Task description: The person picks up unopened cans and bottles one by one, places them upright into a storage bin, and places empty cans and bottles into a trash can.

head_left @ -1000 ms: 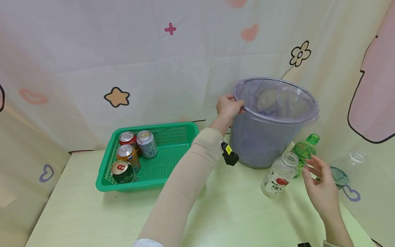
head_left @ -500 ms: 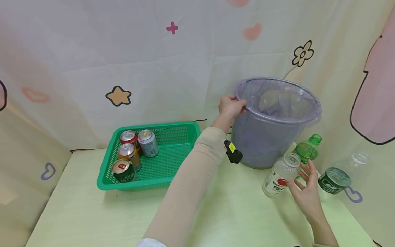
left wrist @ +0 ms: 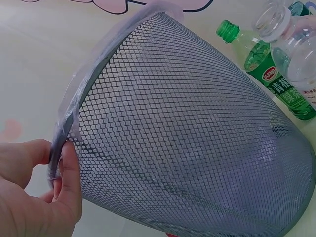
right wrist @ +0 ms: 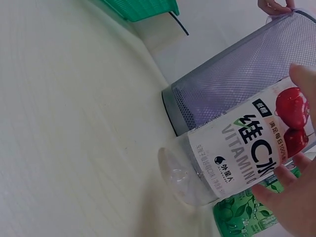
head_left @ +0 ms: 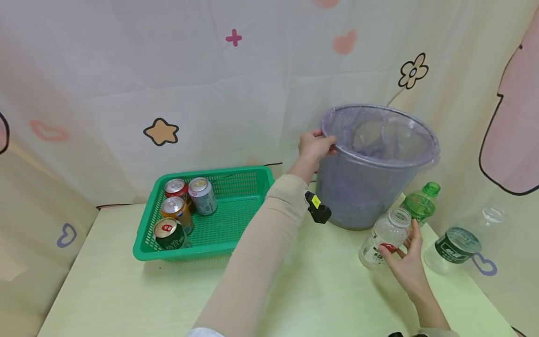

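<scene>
Beige-sleeved, reaches well out with the left arm (head_left: pixel 248 252) nearly straight, pinching the bin (head_left: pixel 358 189) by the left of its rim between the thumb and fingers of the left hand (head_left: pixel 315 147). Cups the right hand (head_left: pixel 406 267) lower and nearer at right, with thumb and fingers bent round opposite sides of the vitamin bottle (head_left: pixel 382 235). Has it standing on the table (head_left: pixel 316 285) just near of the bin, with the green bottle (head_left: pixel 419 204) beyond to the right.

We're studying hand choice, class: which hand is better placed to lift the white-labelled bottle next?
Probably the right hand: it brackets the white-labelled bottle, while the left hand, farther off, grips the bin by its rim.
</scene>
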Available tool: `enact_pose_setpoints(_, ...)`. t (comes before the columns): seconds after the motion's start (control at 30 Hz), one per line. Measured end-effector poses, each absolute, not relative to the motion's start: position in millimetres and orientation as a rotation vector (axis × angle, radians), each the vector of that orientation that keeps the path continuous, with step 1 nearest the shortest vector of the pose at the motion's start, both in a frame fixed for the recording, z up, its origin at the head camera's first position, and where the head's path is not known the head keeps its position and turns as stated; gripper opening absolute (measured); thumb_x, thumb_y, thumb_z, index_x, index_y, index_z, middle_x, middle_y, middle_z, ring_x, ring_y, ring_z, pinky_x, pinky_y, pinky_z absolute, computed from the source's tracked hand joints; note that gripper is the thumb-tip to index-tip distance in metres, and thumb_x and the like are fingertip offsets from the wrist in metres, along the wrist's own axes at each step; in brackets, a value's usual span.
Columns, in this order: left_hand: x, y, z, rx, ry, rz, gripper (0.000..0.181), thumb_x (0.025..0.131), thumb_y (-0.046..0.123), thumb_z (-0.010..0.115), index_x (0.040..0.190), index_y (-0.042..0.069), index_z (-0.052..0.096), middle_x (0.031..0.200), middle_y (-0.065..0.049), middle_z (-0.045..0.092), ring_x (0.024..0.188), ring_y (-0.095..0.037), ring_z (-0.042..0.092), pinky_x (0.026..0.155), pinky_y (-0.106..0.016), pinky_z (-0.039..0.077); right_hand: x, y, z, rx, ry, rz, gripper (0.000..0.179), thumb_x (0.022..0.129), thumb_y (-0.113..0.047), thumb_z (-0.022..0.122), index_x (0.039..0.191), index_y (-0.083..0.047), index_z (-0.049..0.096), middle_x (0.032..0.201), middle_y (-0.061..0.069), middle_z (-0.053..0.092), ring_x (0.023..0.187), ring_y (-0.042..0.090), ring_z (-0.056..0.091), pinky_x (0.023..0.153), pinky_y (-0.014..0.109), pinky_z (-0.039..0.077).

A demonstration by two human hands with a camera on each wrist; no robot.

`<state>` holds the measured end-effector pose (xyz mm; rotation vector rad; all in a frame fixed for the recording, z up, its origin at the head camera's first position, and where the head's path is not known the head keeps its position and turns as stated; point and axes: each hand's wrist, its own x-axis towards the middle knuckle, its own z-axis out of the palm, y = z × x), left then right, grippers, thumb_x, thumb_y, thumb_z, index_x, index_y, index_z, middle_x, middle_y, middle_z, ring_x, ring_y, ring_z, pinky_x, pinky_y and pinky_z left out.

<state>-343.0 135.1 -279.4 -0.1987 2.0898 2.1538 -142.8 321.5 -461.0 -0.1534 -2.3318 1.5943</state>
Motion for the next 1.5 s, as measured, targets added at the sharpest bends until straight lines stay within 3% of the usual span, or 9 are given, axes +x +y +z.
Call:
enact_pose_setpoints(0.27,-344,134,-277,-0.186,2.049,2.184,0.042,0.079,0.006,0.068,0.120,0.009,0.058,0.081,-0.002,0.067,0.055,-0.011,0.064,0.061,-0.022,0.054,-150,323,-467,-0.140,-2.327,1.616,0.096,0.087,-0.005,0.061,0.145,-0.030,-0.012,0.142,0.009,0.014,0.127,0.013,0.025,0.086,0.005,0.031)
enact_pose_setpoints(0.4,-342,133,-276,-0.184,2.055,2.170,0.043,0.080,0.007,0.068,0.121,0.009,0.058,0.083,-0.002,0.067,0.057,-0.011,0.065,0.065,-0.022,0.054,-153,322,-471,-0.173,-2.314,1.670,0.096,0.087,-0.008,0.062,0.145,-0.034,-0.010,0.142,0.007,0.015,0.132,0.021,0.020,0.108,0.032,0.025)
enact_pose_setpoints(0.5,-342,133,-276,-0.183,2.039,2.179,0.044,0.080,0.007,0.068,0.122,0.008,0.057,0.085,-0.004,0.067,0.057,-0.011,0.064,0.065,-0.024,0.054,-155,321,-472,-0.209,-2.330,1.684,0.097,0.087,-0.011,0.062,0.144,-0.036,-0.013,0.142,0.008,0.014,0.133,0.028,0.017,0.108,0.052,0.021)
enact_pose_setpoints(0.77,-342,136,-277,-0.193,1.999,2.219,0.043,0.080,0.004,0.068,0.121,0.006,0.056,0.088,-0.005,0.067,0.059,-0.012,0.064,0.058,-0.021,0.054,-156,319,-478,-0.287,-2.364,1.673,0.092,0.087,-0.016,0.063,0.144,-0.031,-0.008,0.135,0.005,0.023,0.130,0.027,0.024,0.106,0.050,0.025)
enact_pose_setpoints(0.93,-342,135,-280,-0.165,1.943,2.276,0.042,0.079,0.001,0.067,0.119,0.003,0.056,0.090,-0.008,0.067,0.059,-0.013,0.063,0.057,-0.021,0.054,-156,317,-482,-0.336,-2.404,1.559,0.079,0.087,-0.018,0.064,0.140,-0.012,0.005,0.124,-0.002,0.032,0.115,0.006,0.035,0.095,0.021,0.033)
enact_pose_setpoints(1.03,-343,133,-280,-0.137,1.950,2.252,0.041,0.079,0.002,0.067,0.119,0.004,0.056,0.089,-0.007,0.067,0.058,-0.012,0.063,0.060,-0.023,0.055,-156,317,-483,-0.342,-2.414,1.520,0.077,0.087,-0.018,0.063,0.139,-0.008,0.008,0.122,-0.003,0.034,0.108,-0.002,0.034,0.086,0.011,0.031)
enact_pose_setpoints(1.27,-343,127,-279,-0.104,1.964,2.194,0.041,0.080,0.007,0.068,0.120,0.007,0.056,0.087,-0.003,0.068,0.057,-0.010,0.064,0.063,-0.024,0.055,-159,317,-483,-0.354,-2.439,1.486,0.076,0.087,-0.021,0.063,0.139,-0.007,0.009,0.128,0.007,0.034,0.109,0.000,0.035,0.086,0.013,0.032)
enact_pose_setpoints(1.5,-344,128,-280,-0.099,1.951,2.189,0.043,0.081,0.007,0.068,0.121,0.008,0.054,0.084,-0.004,0.067,0.058,-0.012,0.065,0.067,-0.026,0.055,-158,317,-481,-0.401,-2.392,1.470,0.072,0.085,-0.019,0.066,0.137,-0.008,0.016,0.124,0.004,0.039,0.104,-0.002,0.038,0.081,0.011,0.034)
